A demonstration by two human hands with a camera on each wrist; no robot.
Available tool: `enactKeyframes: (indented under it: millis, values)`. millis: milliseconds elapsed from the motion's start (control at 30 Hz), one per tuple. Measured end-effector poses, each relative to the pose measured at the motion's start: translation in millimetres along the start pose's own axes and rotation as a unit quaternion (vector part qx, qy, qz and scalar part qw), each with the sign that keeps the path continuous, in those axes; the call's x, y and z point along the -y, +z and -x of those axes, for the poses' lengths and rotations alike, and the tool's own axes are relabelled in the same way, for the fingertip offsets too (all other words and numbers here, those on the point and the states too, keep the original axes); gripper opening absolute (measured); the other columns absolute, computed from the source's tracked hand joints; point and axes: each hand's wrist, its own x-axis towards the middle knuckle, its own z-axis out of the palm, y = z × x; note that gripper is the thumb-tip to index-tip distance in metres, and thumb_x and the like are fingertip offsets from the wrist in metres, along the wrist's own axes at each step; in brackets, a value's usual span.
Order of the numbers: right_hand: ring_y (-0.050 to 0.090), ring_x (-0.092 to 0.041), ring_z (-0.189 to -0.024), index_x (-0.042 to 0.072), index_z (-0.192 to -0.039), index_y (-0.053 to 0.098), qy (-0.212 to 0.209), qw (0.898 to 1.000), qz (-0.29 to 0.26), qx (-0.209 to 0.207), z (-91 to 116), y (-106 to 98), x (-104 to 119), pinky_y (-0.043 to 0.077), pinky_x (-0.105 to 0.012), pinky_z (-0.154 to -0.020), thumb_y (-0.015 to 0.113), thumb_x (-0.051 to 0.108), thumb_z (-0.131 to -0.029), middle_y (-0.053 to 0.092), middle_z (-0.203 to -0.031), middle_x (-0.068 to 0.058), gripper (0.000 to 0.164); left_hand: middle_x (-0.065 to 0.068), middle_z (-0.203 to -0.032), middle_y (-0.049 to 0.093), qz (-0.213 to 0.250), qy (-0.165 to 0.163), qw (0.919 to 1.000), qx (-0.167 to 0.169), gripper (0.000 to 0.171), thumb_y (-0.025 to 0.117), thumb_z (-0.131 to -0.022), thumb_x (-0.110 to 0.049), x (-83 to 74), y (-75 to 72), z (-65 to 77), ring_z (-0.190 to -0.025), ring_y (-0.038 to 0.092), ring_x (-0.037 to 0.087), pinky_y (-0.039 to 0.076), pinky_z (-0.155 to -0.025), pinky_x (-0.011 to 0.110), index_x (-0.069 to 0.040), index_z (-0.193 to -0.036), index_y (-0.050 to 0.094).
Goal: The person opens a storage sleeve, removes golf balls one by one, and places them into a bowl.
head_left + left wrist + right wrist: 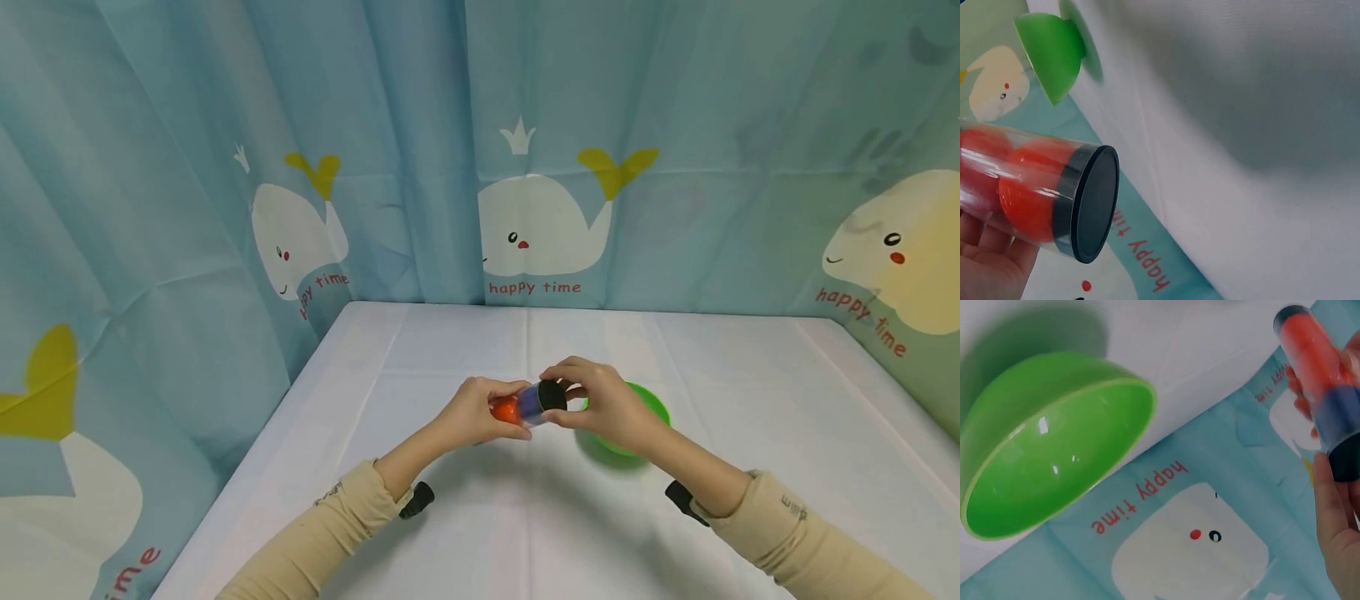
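Note:
A clear tube (534,402) with black ends is held level in the air above the table, between both hands. In the left wrist view, orange-red balls (1032,187) show through its wall near one black end (1097,203). A blue section (1338,412) lies toward the other end in the right wrist view. My left hand (476,412) grips the tube around the orange-red part. At the opposite end, my right hand (607,404) pinches the black cap (553,395) between thumb and fingers. The cap is against the tube.
A green bowl (1060,456) stands upright on the white table (450,550), just behind and partly hidden by my right hand. A blue curtain (420,208) with whale prints hangs along the back and sides. Black wrist cameras (417,500) sit at both cuffs.

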Motion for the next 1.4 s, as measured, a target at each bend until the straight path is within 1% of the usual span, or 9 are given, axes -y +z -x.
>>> enactKeyframes:
  millis: [133, 233, 433, 567, 633, 767, 967, 1233, 1400]
  values:
    - [0.065, -0.022, -0.085, -0.004, -0.106, 0.064, 0.005, 1.0, 0.009, -0.024, 0.4, 3.0, -0.2, 0.057, -0.031, -0.076, 0.078, 0.006, -0.075, 0.064, -0.101, -0.012, 0.036, 0.011, -0.118, 0.067, -0.01, 0.004, 0.9999, -0.011, 0.063, 0.084, -0.069, -0.019, -0.8, 0.8, -1.0, -0.097, 0.065, 0.021, 0.053, -0.08, 0.02, -0.003, -0.125, 0.061]
    - [0.065, -0.022, -0.084, -0.004, -0.105, 0.064, 0.0, 1.0, 0.01, -0.026, 0.0, 2.3, -0.8, 0.057, -0.031, -0.075, 0.079, 0.005, -0.074, 0.064, -0.1, -0.012, 0.035, 0.012, -0.118, 0.067, -0.001, 0.004, 1.0, -0.007, 0.062, 0.084, -0.07, -0.018, -1.8, -0.1, -1.3, -0.098, 0.065, 0.022, 0.054, -0.081, 0.021, -0.003, -0.125, 0.06]
    - [0.066, -0.02, -0.084, -0.003, -0.106, 0.064, -0.017, 1.0, -0.003, 0.003, 0.8, -3.8, -1.2, 0.057, -0.03, -0.075, 0.077, 0.005, -0.075, 0.066, -0.101, -0.012, 0.034, 0.014, -0.118, 0.066, 0.027, -0.004, 0.9993, 0.026, 0.061, 0.083, -0.071, -0.014, -0.3, -5.2, -1.3, -0.099, 0.064, 0.022, 0.054, -0.082, 0.022, -0.003, -0.126, 0.06]
    - [0.066, -0.021, -0.085, -0.002, -0.107, 0.064, -0.013, 1.0, -0.016, 0.013, 2.5, -2.6, -2.5, 0.057, -0.03, -0.076, 0.077, 0.008, -0.077, 0.066, -0.103, -0.013, 0.034, 0.014, -0.118, 0.066, 0.026, -0.011, 0.9991, 0.031, 0.061, 0.083, -0.071, -0.015, 3.0, -4.8, 0.4, -0.098, 0.063, 0.021, 0.054, -0.08, 0.022, -0.003, -0.126, 0.06]
    - [0.066, -0.02, -0.085, -0.002, -0.107, 0.064, -0.01, 1.0, -0.015, 0.009, 3.2, -1.1, -2.9, 0.057, -0.029, -0.075, 0.077, 0.009, -0.077, 0.066, -0.102, -0.012, 0.035, 0.014, -0.119, 0.066, 0.03, -0.013, 0.999, 0.029, 0.062, 0.083, -0.071, -0.016, 3.9, -3.1, 1.3, -0.097, 0.063, 0.02, 0.054, -0.078, 0.02, -0.002, -0.126, 0.059]
    - [0.066, -0.021, -0.084, -0.001, -0.106, 0.063, -0.009, 1.0, -0.02, -0.001, 3.1, 0.1, -4.5, 0.057, -0.03, -0.075, 0.077, 0.008, -0.076, 0.067, -0.101, -0.012, 0.034, 0.014, -0.118, 0.066, 0.029, -0.006, 0.9993, 0.023, 0.062, 0.083, -0.07, -0.015, 5.2, -1.7, 1.3, -0.097, 0.063, 0.02, 0.053, -0.077, 0.018, -0.002, -0.126, 0.059]
    - [0.066, -0.023, -0.087, 0.0, -0.107, 0.062, -0.007, 0.999, -0.039, -0.01, 1.8, -0.2, -4.7, 0.057, -0.032, -0.077, 0.077, 0.005, -0.076, 0.065, -0.103, -0.013, 0.034, 0.014, -0.117, 0.067, 0.028, -0.004, 0.9996, 0.006, 0.061, 0.084, -0.069, -0.014, 4.0, -1.4, 0.6, -0.099, 0.064, 0.022, 0.053, -0.081, 0.02, -0.002, -0.125, 0.061]
    - [0.062, -0.018, -0.089, 0.001, -0.115, 0.059, 0.002, 0.997, -0.064, -0.034, 2.2, 3.1, -5.0, 0.056, -0.031, -0.08, 0.076, 0.0, -0.075, 0.063, -0.108, -0.014, 0.043, 0.013, -0.118, 0.066, 0.067, -0.018, 0.9976, -0.006, 0.057, 0.084, -0.069, -0.011, 5.0, 1.2, 2.4, -0.101, 0.063, 0.022, 0.053, -0.086, 0.024, -0.002, -0.121, 0.063]
    - [0.06, -0.015, -0.091, 0.0, -0.113, 0.061, 0.014, 0.997, -0.068, -0.033, 2.1, 1.9, -2.1, 0.056, -0.031, -0.082, 0.077, 0.001, -0.075, 0.061, -0.108, -0.01, 0.041, 0.012, -0.116, 0.067, 0.076, -0.016, 0.9969, -0.008, 0.055, 0.083, -0.07, -0.011, 2.8, 0.6, 3.6, -0.1, 0.063, 0.021, 0.053, -0.085, 0.024, -0.003, -0.121, 0.063]
